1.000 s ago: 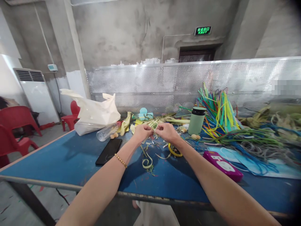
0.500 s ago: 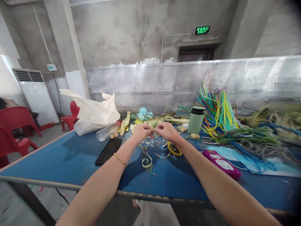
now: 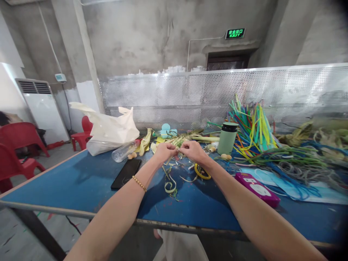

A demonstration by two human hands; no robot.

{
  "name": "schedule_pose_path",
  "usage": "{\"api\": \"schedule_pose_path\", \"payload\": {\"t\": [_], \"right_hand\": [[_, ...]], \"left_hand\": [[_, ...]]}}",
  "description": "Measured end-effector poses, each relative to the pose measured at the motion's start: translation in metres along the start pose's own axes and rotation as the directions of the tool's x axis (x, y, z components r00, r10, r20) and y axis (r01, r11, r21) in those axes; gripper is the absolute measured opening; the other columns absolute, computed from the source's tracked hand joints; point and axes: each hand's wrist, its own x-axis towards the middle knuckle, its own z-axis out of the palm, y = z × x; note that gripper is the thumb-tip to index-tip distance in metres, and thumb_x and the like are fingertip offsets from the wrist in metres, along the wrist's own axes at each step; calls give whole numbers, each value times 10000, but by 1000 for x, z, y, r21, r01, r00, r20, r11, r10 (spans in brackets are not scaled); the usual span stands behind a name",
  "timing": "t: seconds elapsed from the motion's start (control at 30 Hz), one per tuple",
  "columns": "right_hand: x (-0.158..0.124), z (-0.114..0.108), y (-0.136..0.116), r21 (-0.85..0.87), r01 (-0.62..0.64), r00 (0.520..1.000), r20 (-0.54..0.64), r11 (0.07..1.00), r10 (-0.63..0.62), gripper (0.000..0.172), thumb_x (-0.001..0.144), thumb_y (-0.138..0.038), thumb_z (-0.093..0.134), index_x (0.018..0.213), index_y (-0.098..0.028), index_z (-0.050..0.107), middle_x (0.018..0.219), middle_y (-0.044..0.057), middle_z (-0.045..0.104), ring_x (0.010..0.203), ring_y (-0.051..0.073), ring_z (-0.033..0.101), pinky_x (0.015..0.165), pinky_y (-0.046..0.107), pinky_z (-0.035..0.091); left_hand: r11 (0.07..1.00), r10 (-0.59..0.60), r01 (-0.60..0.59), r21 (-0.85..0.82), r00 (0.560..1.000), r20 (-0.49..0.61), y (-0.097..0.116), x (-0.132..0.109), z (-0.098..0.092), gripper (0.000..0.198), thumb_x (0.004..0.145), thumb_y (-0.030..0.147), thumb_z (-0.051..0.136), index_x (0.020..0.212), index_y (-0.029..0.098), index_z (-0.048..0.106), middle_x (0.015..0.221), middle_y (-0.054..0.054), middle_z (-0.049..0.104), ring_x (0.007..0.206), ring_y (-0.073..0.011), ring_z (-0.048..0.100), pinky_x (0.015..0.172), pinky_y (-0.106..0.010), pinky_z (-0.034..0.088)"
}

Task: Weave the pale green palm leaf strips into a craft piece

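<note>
– Two bare hands meet over the middle of the blue table [image 3: 89, 185], left hand [image 3: 164, 153] and right hand [image 3: 193, 150] almost touching at the fingertips!

– And what have they got there?

– Thin pale strand [image 3: 178, 149], right between them! Left thumb and forefinger closed in a tight pinch, right thumb and forefinger pinched just opposite. It's so small that I can't tell how it runs between them

– Plenty lying about below, too!

– Oh yes! One curled strip [image 3: 170, 187] on the tabletop, nearer the person than the hands, with loose scraps around it. Yellow ring [image 3: 202, 172] just beside the right wrist, and behind the hands a heap of pale green stalks [image 3: 181, 140]

– Over on the left side?

– Black phone [image 3: 126, 174] lying flat by the left forearm, which wears a beaded gold bracelet [image 3: 139, 183]. Beyond that, a clear bottle [image 3: 122, 152] on its side, just beside the white plastic bag [image 3: 110, 131]

– And the right?

– Green flask [image 3: 227, 140] standing upright, a bright bundle of coloured strips [image 3: 255, 128] next to it, and closer in, a purple box [image 3: 257, 189] near the right forearm

– High on the wall behind, the exit sign [image 3: 235, 33] glows green
</note>
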Motion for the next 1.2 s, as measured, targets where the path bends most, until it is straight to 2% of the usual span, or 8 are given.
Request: {"api": "schedule_pose_path", "payload": {"t": [0.2,0.37,0.63,0.77,0.87,1.07,1.2], "right_hand": [[0,2,2,16,88,996,-12,996,-88,132,715,-211,589,612,-161,656,555,-14,583,546,111,482,539,227,327],[0,2,4,59,32,999,-22,998,-31,127,732,-231,628,635,-161,669,555,4,620,551,126,536,552,235,368],[2,3,8,139,28,999,13,990,-30,83,727,-183,611,682,-156,674,588,12,650,561,132,576,558,237,404],[2,4,6,164,-24,999,-40,986,31,36,723,-177,627,715,-156,656,626,16,659,581,133,591,593,244,431],[2,5,5,141,-1,996,-85,990,13,14,708,-174,644,711,-163,637,644,10,655,581,128,578,598,245,433],[2,0,4,133,85,993,-95,987,-73,35,725,-200,634,724,-165,639,653,8,652,609,129,570,613,243,425],[3,-9,2,28,158,984,-86,987,-155,203,820,-270,551,700,-154,668,658,29,641,655,137,552,634,250,391]], "left_hand": [[995,-36,39,-96,999,31,6,-4,-1,125,661,149,728,624,125,611,504,-13,634,510,-121,599,622,-244,433],[983,-48,54,-178,998,38,8,-5,-1,168,615,159,783,645,120,623,520,-8,642,501,-123,612,625,-255,448],[966,-108,86,-245,991,-77,6,-1,2,200,582,117,803,643,111,613,493,-15,628,494,-133,620,557,-237,436],[944,-151,114,-310,984,-99,5,0,3,229,553,140,829,637,103,619,506,-29,627,510,-150,629,543,-246,447],[952,-127,99,-291,989,-78,4,-1,4,208,566,160,822,637,97,637,527,-44,642,517,-142,622,557,-251,454],[981,-70,65,-183,997,-25,3,-3,4,91,620,113,748,619,106,657,532,-45,654,509,-118,592,608,-253,461],[982,-76,79,-171,997,26,5,-5,4,81,642,81,705,587,111,654,510,-43,643,495,-117,584,626,-264,469]]}}
